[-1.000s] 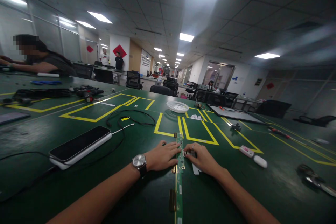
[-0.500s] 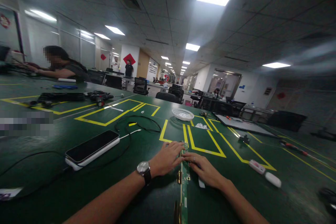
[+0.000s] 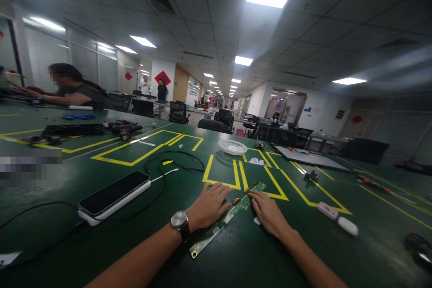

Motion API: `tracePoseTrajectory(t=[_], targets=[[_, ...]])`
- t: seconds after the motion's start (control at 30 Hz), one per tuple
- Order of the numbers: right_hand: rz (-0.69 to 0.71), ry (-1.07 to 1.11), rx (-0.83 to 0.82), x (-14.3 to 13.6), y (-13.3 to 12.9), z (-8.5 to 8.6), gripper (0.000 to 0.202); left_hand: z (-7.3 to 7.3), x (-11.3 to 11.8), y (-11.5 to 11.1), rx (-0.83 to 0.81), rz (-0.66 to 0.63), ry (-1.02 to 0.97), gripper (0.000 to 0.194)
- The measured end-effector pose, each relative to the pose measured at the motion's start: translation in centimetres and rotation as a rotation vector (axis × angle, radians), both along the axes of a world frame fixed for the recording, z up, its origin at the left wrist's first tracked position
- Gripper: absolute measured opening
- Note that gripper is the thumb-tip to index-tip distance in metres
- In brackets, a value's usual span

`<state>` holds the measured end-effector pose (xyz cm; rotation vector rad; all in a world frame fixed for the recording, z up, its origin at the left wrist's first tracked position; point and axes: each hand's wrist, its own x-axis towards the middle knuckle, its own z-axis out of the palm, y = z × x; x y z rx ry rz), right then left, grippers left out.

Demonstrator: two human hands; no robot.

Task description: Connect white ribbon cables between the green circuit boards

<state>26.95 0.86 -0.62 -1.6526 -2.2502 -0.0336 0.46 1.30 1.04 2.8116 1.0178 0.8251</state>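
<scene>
A long, narrow green circuit board [image 3: 205,243] with gold-coloured connectors lies slantwise on the table between both hands. My left hand [image 3: 207,204], with a watch on its wrist, is beside the board's left edge. Its fingers are apart and loosely curved, and the thumb is near a connector. My right hand [image 3: 266,209] has its fingertips on the far part of the board, gripping it near another connector. Its thumb is partly hidden. A small white piece [image 3: 257,221] lies by the right hand.
On the left are a phone [image 3: 114,192] on a white block and a black cable [image 3: 175,152]. Ahead stands a white basket [image 3: 232,147]. Right are a white-and-pink object [image 3: 327,210], a white case [image 3: 347,226] and a screwdriver [image 3: 369,182]. A person [image 3: 77,87] sits far left.
The circuit board has turned from nearly straight ahead to a slant, far end rightward, near end leftward. My right hand has shifted slightly right, and the hands are farther apart.
</scene>
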Motion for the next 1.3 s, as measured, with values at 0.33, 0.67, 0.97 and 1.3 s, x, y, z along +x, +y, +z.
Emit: tracePoseTrajectory(t=[0.33, 0.67, 0.97, 1.3], targets=[[-0.002, -0.002, -0.156, 0.2, -1.2, 0.1, 0.055, -0.9, -0.4, 0.1, -0.038, -0.044, 0.117, 0.035], [-0.004, 0.066, -0.087, 1.1, -1.1, 0.4, 0.056, -0.6, -0.4, 0.1, -0.059, -0.030, 0.122, 0.034], [0.007, -0.029, -0.149, -0.8, -1.0, 1.2, 0.051, -0.4, -0.3, 0.3, -0.050, -0.024, 0.074, 0.032], [0.268, 0.078, -0.232, -3.0, -3.4, 2.6, 0.047, -0.7, 0.2, -0.2, -0.100, -0.100, 0.057, 0.044]])
